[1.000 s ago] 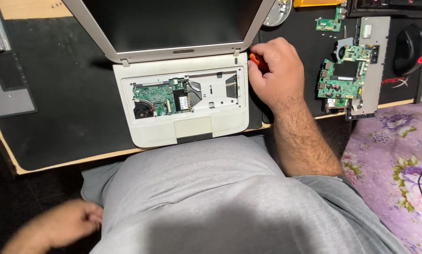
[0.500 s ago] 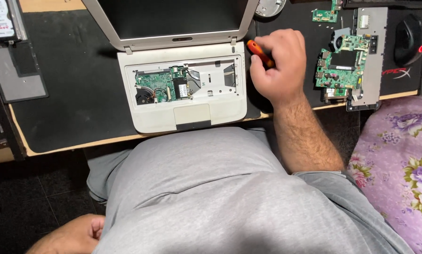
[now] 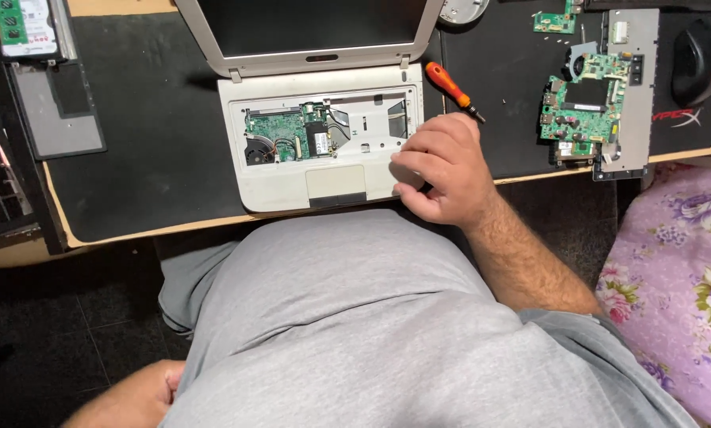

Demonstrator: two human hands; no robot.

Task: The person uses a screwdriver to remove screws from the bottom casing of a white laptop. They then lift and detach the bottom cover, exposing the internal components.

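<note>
Item: small white plastic laptop (image 3: 316,150), lid open, keyboard removed, lying at the front middle of the black mat (image 3: 133,143) that covers the counter (image 3: 101,238). Its open bay shows a green circuit board (image 3: 288,136) with a small dark fan (image 3: 256,150) at the left; the grey touchpad (image 3: 335,182) sits below, near the front edge. Right hand (image 3: 442,170): rests on the laptop's front right corner, fingers curled down on the palm rest, thumb at the case edge; the grip is loosely closed against the shell and pinches no tool. Left hand (image 3: 137,396): low beside the lap, away from the counter; fingers half curled, whether it holds anything cannot be told. Handling, as a judgement: with the board bare, pressure belongs on the plastic rim only, fingertips kept off the components and the thin cables; the shell is best steadied flat on the mat, not lifted by one corner, since the hinged lid makes it top-heavy towards the back. Adjacent: orange-handled screwdriver (image 3: 454,89) with black tip, lying free on the mat just behind the right hand, not touching it. Further right: a second green circuit board (image 3: 581,111) resting on a grey metal panel (image 3: 637,87); a black computer mouse (image 3: 696,59) beyond. Far left: a grey flat cover plate (image 3: 58,111). Right foreground: purple flowered cloth (image 3: 688,238).
</note>
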